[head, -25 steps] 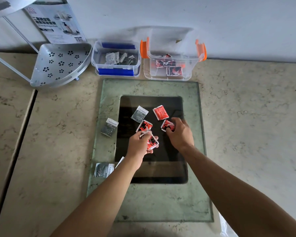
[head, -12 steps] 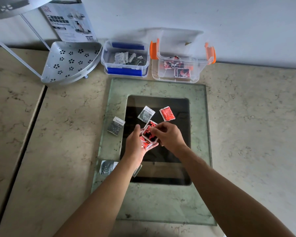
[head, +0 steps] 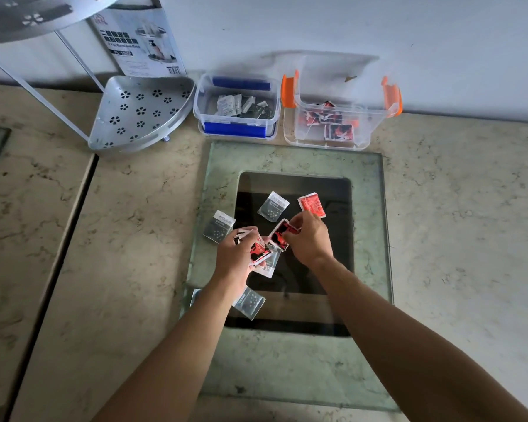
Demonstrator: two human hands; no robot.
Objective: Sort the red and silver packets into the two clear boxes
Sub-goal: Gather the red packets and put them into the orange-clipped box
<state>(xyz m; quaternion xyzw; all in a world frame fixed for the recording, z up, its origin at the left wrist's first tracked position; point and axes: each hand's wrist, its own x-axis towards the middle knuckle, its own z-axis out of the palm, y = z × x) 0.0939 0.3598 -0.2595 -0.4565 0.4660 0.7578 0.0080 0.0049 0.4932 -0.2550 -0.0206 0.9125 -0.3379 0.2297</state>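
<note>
My left hand [head: 237, 257] holds a small stack of red packets [head: 259, 250] over the glass plate [head: 290, 379]. My right hand [head: 310, 239] pinches another red packet [head: 282, 231] right beside that stack. One red packet [head: 312, 205] lies loose just beyond my right hand. Silver packets lie on the glass: one at the centre [head: 273, 206], one to the left [head: 219, 226], one under my left hand [head: 269, 263] and one by my left forearm [head: 250, 303]. At the back stand the blue-latched clear box [head: 237, 129] with silver packets and the orange-latched clear box [head: 326, 140] with red ones.
A perforated metal corner shelf [head: 141, 114] on a rack and a printed card [head: 141, 38] stand at the back left against the wall. The marble counter [head: 457, 223] spreads on both sides, with a dark seam [head: 58, 257] on the left.
My right hand lifted a red packet off the glass and brought it to the stack in my left hand. The camera tilted, so the boxes sit lower in view.
</note>
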